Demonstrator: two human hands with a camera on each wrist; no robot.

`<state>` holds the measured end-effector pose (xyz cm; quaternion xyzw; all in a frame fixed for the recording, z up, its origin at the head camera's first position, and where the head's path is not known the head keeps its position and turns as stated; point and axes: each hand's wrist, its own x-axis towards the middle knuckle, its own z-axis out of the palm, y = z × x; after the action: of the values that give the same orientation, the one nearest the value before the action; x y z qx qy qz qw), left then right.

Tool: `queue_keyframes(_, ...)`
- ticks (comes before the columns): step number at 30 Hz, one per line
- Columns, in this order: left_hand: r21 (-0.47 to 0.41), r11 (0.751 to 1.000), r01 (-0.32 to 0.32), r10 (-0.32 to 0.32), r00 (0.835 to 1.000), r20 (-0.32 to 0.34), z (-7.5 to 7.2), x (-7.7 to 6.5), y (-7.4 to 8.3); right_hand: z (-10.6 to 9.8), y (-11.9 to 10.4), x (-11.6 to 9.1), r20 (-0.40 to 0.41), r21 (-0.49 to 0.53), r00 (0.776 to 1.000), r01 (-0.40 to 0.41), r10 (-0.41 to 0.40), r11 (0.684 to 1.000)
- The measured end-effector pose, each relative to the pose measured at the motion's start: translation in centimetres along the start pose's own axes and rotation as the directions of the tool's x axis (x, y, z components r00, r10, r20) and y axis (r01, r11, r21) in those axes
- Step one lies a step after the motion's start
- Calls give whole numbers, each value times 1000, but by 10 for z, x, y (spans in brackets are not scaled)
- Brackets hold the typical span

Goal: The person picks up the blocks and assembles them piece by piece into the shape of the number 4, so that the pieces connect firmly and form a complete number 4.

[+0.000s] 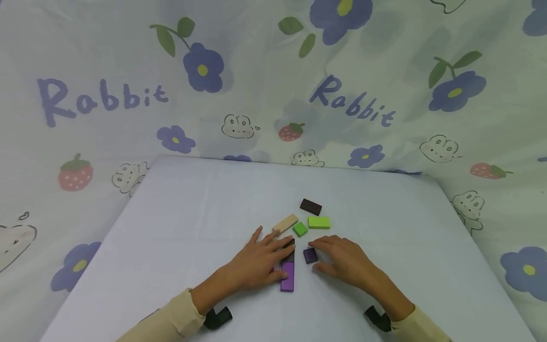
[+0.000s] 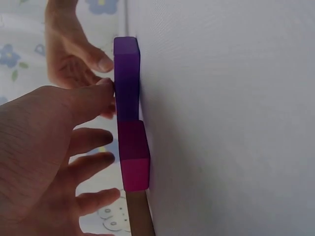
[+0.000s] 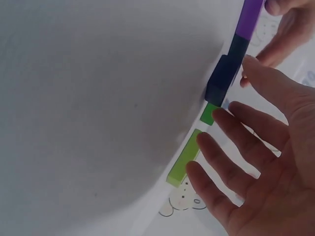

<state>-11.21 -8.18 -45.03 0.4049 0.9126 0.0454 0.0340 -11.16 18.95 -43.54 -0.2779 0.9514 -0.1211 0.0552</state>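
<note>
On the white table, my left hand [image 1: 258, 261] lies spread over a row of blocks, fingertips on a dark block [image 1: 290, 256] and thumb at a purple block [image 1: 287, 283] joined end to end with it. A magenta block [image 2: 136, 172] shows in the left wrist view; the hand mostly hides it from the head view. My right hand [image 1: 346, 260] curves loosely beside a small dark purple block [image 1: 310, 255], thumb and forefinger on either side. In the right wrist view its fingers are spread, with a gap to that block [image 3: 220, 81].
Beyond the hands lie a tan block [image 1: 285, 223], a small green block [image 1: 300, 229], a lime block [image 1: 319, 223] and a dark brown block [image 1: 311, 206]. Black devices [image 1: 219, 318] sit at both wrists. A patterned cloth [image 1: 265, 71] hangs behind the table [image 1: 192, 204].
</note>
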Motion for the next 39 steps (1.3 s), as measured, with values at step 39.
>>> queue_keyframes(39, 0, 1000, 17, -17, 1000, -20, -5, -3, 5, 3, 2, 7, -27, -83, 999, 23, -25, 996)
